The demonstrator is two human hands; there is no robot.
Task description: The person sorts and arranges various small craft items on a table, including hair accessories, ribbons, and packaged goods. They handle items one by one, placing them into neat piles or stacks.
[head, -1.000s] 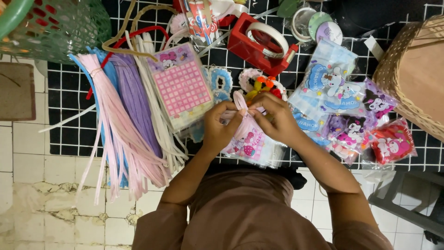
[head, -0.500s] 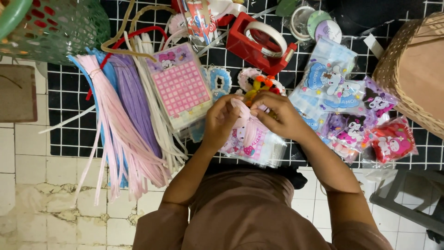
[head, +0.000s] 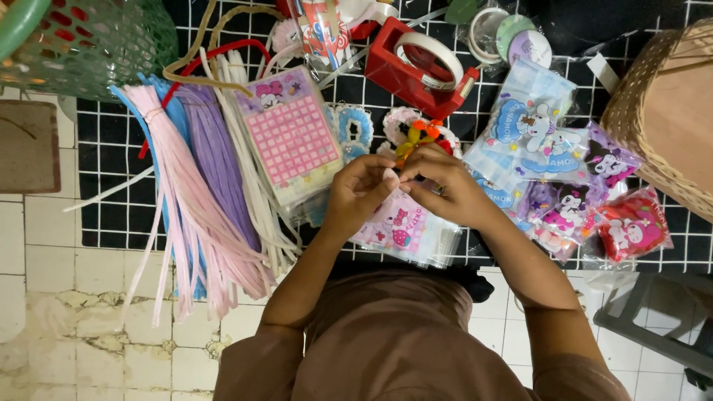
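Note:
My left hand (head: 358,194) and my right hand (head: 444,183) meet above a stack of clear cartoon-printed plastic bags (head: 405,232). Both pinch the gathered top of one small pink bag (head: 392,180) between fingertips. Just beyond the fingers lies a small orange and yellow ornament (head: 416,135). The bag's neck is mostly hidden by my fingers.
Bundles of pink, purple and white strips (head: 200,193) lie at left beside a pink gridded packet (head: 291,141). A red tape dispenser (head: 420,70) sits at the back. Blue, purple and red printed bags (head: 564,186) spread right, by a wicker basket (head: 661,111). A green mesh basket (head: 89,41) stands far left.
Both hands have shifted slightly away from me and drawn closer together, gathering the pink bag's top between the fingertips.

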